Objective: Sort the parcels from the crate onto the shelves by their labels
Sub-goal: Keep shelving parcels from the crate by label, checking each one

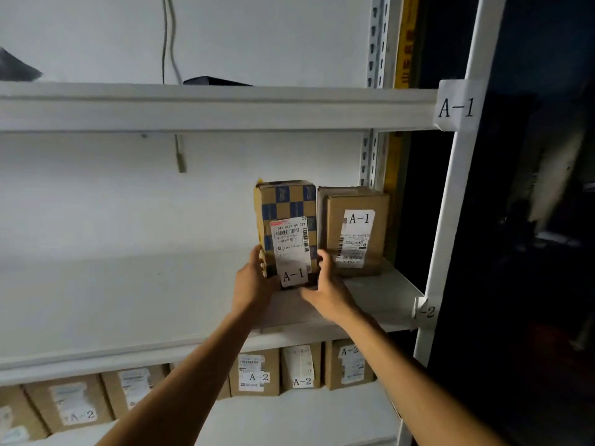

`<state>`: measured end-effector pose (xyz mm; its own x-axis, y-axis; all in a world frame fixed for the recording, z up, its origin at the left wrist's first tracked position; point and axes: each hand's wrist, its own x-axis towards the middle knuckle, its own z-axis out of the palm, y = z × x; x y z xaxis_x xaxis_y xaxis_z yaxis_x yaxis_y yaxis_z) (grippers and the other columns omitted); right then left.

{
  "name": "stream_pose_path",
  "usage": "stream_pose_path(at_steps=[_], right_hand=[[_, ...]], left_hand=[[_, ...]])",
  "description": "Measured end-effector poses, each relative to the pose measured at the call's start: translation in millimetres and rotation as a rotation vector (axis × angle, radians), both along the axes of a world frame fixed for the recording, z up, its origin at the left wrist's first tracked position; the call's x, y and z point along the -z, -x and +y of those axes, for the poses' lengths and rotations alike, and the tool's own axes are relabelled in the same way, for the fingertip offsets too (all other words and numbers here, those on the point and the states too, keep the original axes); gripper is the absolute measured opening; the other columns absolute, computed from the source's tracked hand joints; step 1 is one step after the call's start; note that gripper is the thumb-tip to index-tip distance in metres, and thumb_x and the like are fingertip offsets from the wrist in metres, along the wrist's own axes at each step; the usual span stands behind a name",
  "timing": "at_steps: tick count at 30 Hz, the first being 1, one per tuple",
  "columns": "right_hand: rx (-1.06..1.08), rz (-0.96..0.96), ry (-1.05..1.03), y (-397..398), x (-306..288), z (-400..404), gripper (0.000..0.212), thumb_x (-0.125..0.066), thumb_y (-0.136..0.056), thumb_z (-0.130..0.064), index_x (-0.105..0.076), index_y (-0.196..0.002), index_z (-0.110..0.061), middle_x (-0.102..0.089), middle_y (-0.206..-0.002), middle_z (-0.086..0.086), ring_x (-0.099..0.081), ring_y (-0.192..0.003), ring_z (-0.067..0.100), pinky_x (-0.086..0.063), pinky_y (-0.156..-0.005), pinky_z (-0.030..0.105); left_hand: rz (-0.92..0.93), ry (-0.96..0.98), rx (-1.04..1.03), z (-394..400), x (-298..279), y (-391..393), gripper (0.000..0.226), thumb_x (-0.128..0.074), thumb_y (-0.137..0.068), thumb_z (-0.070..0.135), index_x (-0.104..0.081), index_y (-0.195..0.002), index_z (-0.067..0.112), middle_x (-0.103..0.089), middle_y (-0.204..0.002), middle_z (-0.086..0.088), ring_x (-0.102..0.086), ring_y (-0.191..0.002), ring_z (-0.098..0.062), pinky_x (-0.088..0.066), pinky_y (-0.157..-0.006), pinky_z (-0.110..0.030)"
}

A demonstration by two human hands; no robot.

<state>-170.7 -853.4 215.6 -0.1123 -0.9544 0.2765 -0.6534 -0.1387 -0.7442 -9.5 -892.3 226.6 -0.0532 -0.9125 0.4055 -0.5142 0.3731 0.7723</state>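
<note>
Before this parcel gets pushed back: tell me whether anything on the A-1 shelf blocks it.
Nothing visible does. The left hand and right hand hold the checkered parcel upright on the shelf, beside the plain A-1 parcel on its right. What lies behind it is hidden.

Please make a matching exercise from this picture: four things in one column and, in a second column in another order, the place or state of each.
Things
1. checkered parcel
2. plain brown parcel
3. A-2 parcels
4. A-1 shelf tag

Places or states
a. on the white upright post
b. on the shelf below
c. held by left hand and right hand
d. standing untouched, right of the held one

Pairs: 1-c, 2-d, 3-b, 4-a
</note>
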Motion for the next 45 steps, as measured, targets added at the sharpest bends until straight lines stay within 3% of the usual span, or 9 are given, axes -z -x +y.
stream_pose_path(at_steps=[4,8,13,21,25,28,36,39,45], right_hand=[[-0.025,0.124,0.048,5,1,-7,0.07,-0.066,-0.092,-0.02,-0.025,-0.149,-0.023,-0.036,-0.152,0.006,-0.045,-0.13,0.022,-0.042,-0.097,0.03],[0.037,0.214,0.091,2,7,-13,0.076,-0.066,-0.091,-0.024,-0.024,-0.154,-0.027,-0.034,-0.145,0.005,-0.046,-0.127,0.024,-0.045,-0.096,0.031],[0.079,0.204,0.039,4,11,-18,0.081,-0.065,-0.091,-0.029,-0.018,-0.157,-0.028,-0.029,-0.147,0.005,-0.042,-0.132,0.025,-0.043,-0.102,0.034],[0.076,0.439,0.046,-6,8,-10,0.07,-0.061,-0.094,-0.031,-0.027,-0.154,-0.017,-0.031,-0.152,0.006,-0.037,-0.137,0.025,-0.045,-0.102,0.037],[0.034,0.588,0.005,-10,-3,-4,0.074,-0.063,-0.092,-0.031,-0.024,-0.153,-0.016,-0.022,-0.159,0.008,-0.032,-0.142,0.028,-0.046,-0.101,0.038],[0.008,0.613,0.063,-29,-8,3,0.071,-0.063,-0.091,-0.031,-0.028,-0.15,-0.013,-0.032,-0.152,0.011,-0.039,-0.135,0.03,-0.047,-0.1,0.038],[-0.433,0.689,0.217,-187,11,54,0.069,-0.064,-0.092,-0.034,-0.037,-0.148,-0.006,-0.033,-0.155,0.019,-0.032,-0.141,0.036,-0.034,-0.114,0.046],[-0.622,0.683,0.271,-264,31,98,0.064,-0.064,-0.09,-0.037,-0.045,-0.144,-0.009,-0.037,-0.153,0.019,-0.037,-0.139,0.039,-0.034,-0.113,0.048],[-1.111,0.729,0.233,-388,79,235,0.067,-0.054,-0.095,-0.043,-0.031,-0.152,-0.016,-0.025,-0.16,0.016,-0.023,-0.146,0.034,-0.022,-0.116,0.047]], left_hand=[[-0.048,0.012,-0.041,-31,8,7,0.058,-0.075,-0.074,0.016,-0.052,-0.125,0.031,-0.068,-0.112,-0.003,-0.067,-0.096,-0.022,-0.059,-0.085,-0.044],[-0.065,0.012,-0.049,-42,10,9,0.06,-0.078,-0.073,0.017,-0.055,-0.128,0.027,-0.065,-0.11,-0.005,-0.066,-0.096,-0.022,-0.058,-0.086,-0.043],[-0.076,0.017,-0.002,-35,8,10,0.058,-0.077,-0.08,0.011,-0.053,-0.133,0.018,-0.069,-0.118,-0.007,-0.066,-0.104,-0.021,-0.051,-0.083,-0.025],[-0.245,0.005,0.017,-14,3,7,0.048,-0.06,-0.093,0.022,-0.04,-0.136,0.014,-0.066,-0.127,-0.015,-0.066,-0.105,-0.035,-0.055,-0.085,-0.043],[-0.538,-0.056,0.067,5,-3,-23,0.084,-0.063,-0.094,0.029,-0.008,-0.156,0.013,-0.045,-0.152,-0.007,-0.056,-0.125,-0.034,-0.045,-0.101,-0.042],[-0.591,-0.065,-0.01,22,-1,-63,0.084,-0.062,-0.095,0.037,-0.011,-0.157,0.013,-0.046,-0.151,-0.009,-0.053,-0.128,-0.033,-0.044,-0.102,-0.042],[-0.715,-0.054,-0.332,145,25,-206,0.061,-0.06,-0.093,0.045,-0.049,-0.141,0.01,-0.057,-0.139,-0.011,-0.05,-0.13,-0.031,-0.043,-0.105,-0.041],[-0.75,-0.188,-0.517,226,46,-271,0.061,-0.062,-0.09,0.047,-0.051,-0.14,0.013,-0.059,-0.136,-0.01,-0.053,-0.125,-0.031,-0.044,-0.103,-0.042],[-0.641,-0.513,-0.963,440,93,-346,0.064,-0.066,-0.08,0.049,-0.06,-0.129,0.009,-0.06,-0.128,-0.019,-0.057,-0.117,-0.039,-0.045,-0.102,-0.043]])
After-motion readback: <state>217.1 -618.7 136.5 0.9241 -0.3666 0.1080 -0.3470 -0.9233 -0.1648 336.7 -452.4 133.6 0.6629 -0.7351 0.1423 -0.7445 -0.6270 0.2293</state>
